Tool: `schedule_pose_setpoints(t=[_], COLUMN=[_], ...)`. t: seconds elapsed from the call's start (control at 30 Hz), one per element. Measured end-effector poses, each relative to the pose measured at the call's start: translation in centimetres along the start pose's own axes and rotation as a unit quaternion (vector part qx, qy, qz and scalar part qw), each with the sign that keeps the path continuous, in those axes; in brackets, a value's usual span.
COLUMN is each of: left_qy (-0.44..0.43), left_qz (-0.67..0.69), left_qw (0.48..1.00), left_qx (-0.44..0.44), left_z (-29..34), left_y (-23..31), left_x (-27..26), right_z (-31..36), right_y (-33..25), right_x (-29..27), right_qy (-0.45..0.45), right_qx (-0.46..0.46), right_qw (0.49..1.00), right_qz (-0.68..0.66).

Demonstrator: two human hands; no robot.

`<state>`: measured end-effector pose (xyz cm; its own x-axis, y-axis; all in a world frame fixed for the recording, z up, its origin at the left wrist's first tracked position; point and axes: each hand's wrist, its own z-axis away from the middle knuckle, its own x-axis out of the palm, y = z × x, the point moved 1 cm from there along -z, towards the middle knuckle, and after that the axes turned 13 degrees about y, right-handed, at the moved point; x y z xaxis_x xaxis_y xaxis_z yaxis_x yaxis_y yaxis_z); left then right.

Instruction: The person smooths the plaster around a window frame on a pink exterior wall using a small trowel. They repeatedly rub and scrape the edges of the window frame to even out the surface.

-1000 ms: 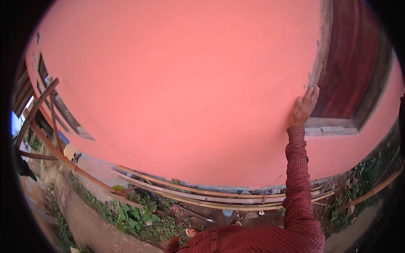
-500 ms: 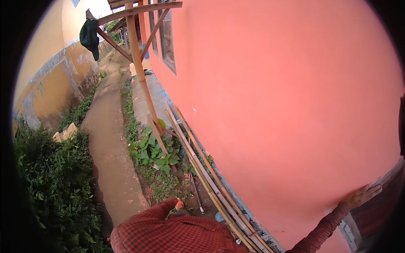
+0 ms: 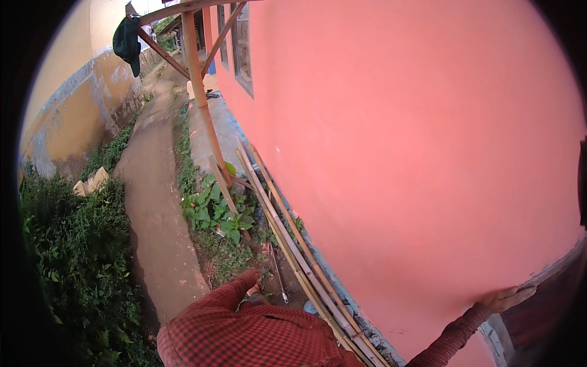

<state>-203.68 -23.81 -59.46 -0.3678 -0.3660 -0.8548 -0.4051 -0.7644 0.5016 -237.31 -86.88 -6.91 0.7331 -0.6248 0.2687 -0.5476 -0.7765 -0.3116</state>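
Observation:
My right hand (image 3: 506, 300) rests against the lower part of the pink wall (image 3: 391, 134), close to the wall's broken lower edge, with its fingers stretched out. It holds nothing that I can see. My left arm, in a red checked sleeve (image 3: 229, 295), bends in front of my body. The left hand itself does not show beyond the cuff. Just below that cuff an orange patch (image 3: 253, 290) is partly hidden, perhaps footwear. Several long bamboo poles (image 3: 287, 240) lie along the foot of the wall, between my two arms.
A dirt path (image 3: 153, 202) runs ahead, with dense green plants (image 3: 79, 269) on its left. An upright wooden post (image 3: 205, 116) carries a crossbar with a dark green cap (image 3: 126, 48) hanging from it. A thin rod (image 3: 278, 275) lies by the poles. A yellow wall (image 3: 79, 104) stands far left.
My right hand appears lower and further left in view, still against the wall. The left sleeve has shifted slightly up and left. The whole view has shifted a little.

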Motion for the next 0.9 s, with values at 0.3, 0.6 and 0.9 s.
schedule_pose_setpoints(t=[0.3,0.6,0.9], left_qy=[0.004,0.028,-0.038], left_qz=[0.136,0.090,0.106], left_qw=[0.984,0.985,0.991], left_qx=[-0.116,-0.145,-0.073], left_z=[-0.9,1.8,-1.4], left_y=[4.3,-1.1,6.9], left_x=[-1.9,-3.4,-4.1], right_z=[-1.2,1.8,-1.1], right_y=[3.7,4.7,4.5], right_x=[-1.9,1.0,-0.9], right_qy=[0.022,0.006,-0.021], right_qx=[-0.219,-0.152,-0.141], right_qw=[0.973,0.981,0.985], right_qz=[0.076,0.120,0.092])
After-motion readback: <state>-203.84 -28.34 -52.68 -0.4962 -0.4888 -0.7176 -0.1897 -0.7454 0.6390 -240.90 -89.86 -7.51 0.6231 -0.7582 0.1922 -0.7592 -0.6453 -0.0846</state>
